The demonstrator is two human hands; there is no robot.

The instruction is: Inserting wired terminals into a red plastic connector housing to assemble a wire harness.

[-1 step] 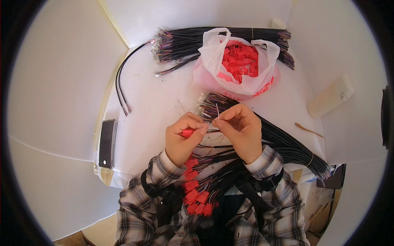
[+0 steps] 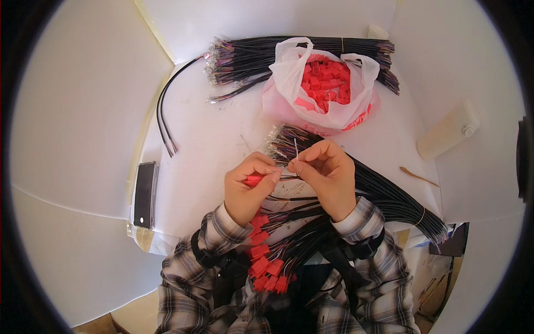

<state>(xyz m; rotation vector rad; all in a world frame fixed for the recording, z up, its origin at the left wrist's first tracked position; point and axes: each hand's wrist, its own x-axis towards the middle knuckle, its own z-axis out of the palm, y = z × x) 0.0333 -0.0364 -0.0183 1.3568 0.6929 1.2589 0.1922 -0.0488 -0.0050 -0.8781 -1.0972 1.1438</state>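
Note:
In the middle of the table, my left hand (image 2: 251, 186) is closed around a red connector housing (image 2: 253, 181), mostly hidden by the fingers. Just to its right, my right hand (image 2: 329, 181) pinches a thin wire of a black cable between thumb and forefinger. A pale wire (image 2: 296, 149) sticks up from that pinch. The fingertips of both hands nearly meet, and thin coloured wires (image 2: 289, 178) run between them. Below my hands lie black cables (image 2: 303, 245) ending in several red connector housings (image 2: 259, 251). A tied bundle of black cables (image 2: 384, 192) passes behind and beneath my right hand.
A white plastic bag (image 2: 281, 103) full of red housings (image 2: 325, 83) stands at the back, before another cable bundle (image 2: 245, 55). Two loose cables (image 2: 161, 111) curve at left, above a phone (image 2: 145, 195). At right are a cream bottle (image 2: 448, 131) and a brown stick (image 2: 418, 176).

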